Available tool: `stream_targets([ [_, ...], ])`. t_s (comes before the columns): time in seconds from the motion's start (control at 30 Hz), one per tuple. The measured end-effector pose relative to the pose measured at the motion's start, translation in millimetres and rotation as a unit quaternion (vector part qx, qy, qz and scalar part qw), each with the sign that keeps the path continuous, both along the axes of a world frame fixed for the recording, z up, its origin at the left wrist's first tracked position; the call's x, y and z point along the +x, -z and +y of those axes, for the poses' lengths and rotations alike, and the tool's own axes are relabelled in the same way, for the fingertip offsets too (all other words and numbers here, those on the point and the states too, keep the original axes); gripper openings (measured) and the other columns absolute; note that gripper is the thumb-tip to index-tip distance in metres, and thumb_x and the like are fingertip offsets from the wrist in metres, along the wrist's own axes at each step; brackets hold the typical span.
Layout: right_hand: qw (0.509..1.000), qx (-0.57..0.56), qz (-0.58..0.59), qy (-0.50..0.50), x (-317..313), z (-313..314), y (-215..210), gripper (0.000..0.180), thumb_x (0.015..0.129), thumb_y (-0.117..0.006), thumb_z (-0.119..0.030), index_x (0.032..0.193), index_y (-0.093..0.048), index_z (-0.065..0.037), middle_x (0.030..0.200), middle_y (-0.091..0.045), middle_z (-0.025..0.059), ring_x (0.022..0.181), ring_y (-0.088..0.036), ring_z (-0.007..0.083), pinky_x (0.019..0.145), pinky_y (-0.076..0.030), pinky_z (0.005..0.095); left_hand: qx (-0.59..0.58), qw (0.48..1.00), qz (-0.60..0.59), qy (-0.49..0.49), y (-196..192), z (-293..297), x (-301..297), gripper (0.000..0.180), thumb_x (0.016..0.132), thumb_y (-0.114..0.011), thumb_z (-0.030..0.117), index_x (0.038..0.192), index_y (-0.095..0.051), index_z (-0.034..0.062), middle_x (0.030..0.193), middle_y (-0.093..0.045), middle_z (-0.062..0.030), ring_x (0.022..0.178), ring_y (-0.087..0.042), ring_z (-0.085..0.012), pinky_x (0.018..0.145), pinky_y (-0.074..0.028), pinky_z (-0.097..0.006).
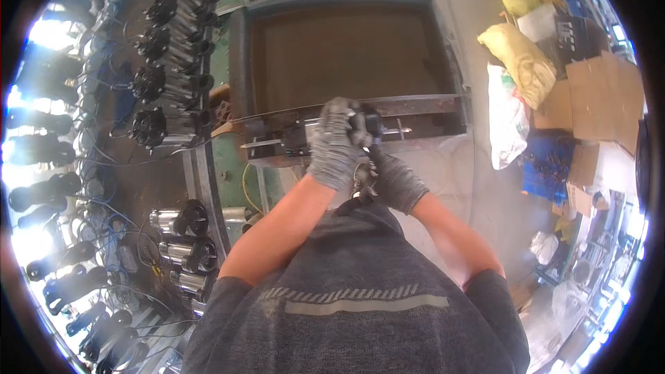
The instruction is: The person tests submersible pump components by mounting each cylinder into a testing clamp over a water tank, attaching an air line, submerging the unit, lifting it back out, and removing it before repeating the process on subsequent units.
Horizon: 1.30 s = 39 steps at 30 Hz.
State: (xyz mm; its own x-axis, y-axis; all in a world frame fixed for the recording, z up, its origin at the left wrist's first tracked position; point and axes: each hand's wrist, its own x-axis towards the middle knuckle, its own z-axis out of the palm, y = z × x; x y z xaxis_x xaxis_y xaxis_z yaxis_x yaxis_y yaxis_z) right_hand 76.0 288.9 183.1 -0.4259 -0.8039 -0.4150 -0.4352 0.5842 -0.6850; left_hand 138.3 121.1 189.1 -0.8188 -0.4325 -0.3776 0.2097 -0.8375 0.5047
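My left hand [334, 144], in a grey knit glove, is closed over the top of a dark motor-like part [299, 136] with a thin metal shaft sticking out at each end. The part lies across the near rim of a large dark metal tray [346, 55]. My right hand [395, 179], also gloved, is below and right of it, gripping the part's underside or a small metal piece; what it holds is hidden by the left hand.
Rows of similar black and silver motors [170, 62] stand on the bench at left, more [183, 242] lower left with blue wires. Yellow and white sacks [516, 62], cardboard [599, 97] and blue crates [547, 163] lie at right.
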Motion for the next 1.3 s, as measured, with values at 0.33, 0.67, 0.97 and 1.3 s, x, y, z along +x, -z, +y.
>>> stream_targets([
  [0.33, 0.920, 0.179, 0.276, 0.213, -128, 232, 23, 0.026, 0.100, -0.056, -0.020, 0.122, -0.061, -0.008, 0.103, -0.073, 0.0208, 0.096, -0.070, 0.0421, 0.083, -0.056, 0.0513, -0.255, 0.928, -0.069, 0.263, 11, 32, 6, 0.037, 0.106, -0.065, 0.032, 0.132, -0.064, 0.0058, 0.118, -0.074, -0.0099, 0.099, -0.070, -0.0163, 0.089, -0.058, -0.034],
  [0.67, 0.917, 0.181, 0.210, 0.286, -221, 224, 151, 0.033, 0.098, -0.061, -0.031, 0.122, -0.060, -0.008, 0.110, -0.073, 0.0249, 0.104, -0.070, 0.0458, 0.088, -0.054, 0.0531, -0.311, 0.928, -0.182, 0.099, 23, 15, 84, 0.033, 0.105, -0.064, 0.031, 0.127, -0.067, 0.0066, 0.111, -0.074, -0.0088, 0.097, -0.071, -0.0177, 0.086, -0.059, -0.035],
  [0.97, 0.956, -0.010, 0.185, 0.225, -254, 253, 235, 0.046, 0.090, -0.066, -0.015, 0.131, -0.051, -0.002, 0.126, -0.066, 0.0224, 0.117, -0.064, 0.0403, 0.104, -0.048, 0.0480, -0.303, 0.891, -0.325, -0.091, 53, -19, 203, 0.027, 0.107, -0.062, 0.022, 0.126, -0.065, 0.0042, 0.105, -0.075, -0.0084, 0.086, -0.072, -0.0172, 0.077, -0.059, -0.032],
  [1.3, 0.940, -0.081, 0.208, 0.257, -188, 133, 93, 0.038, 0.095, -0.065, -0.012, 0.131, -0.060, -0.004, 0.122, -0.064, 0.0205, 0.108, -0.064, 0.0371, 0.095, -0.053, 0.0465, -0.641, 0.584, -0.498, 0.009, 80, -160, 206, 0.033, 0.103, -0.060, 0.017, 0.135, -0.063, 0.0086, 0.127, -0.070, -0.0135, 0.121, -0.065, -0.0310, 0.102, -0.051, -0.039],
])
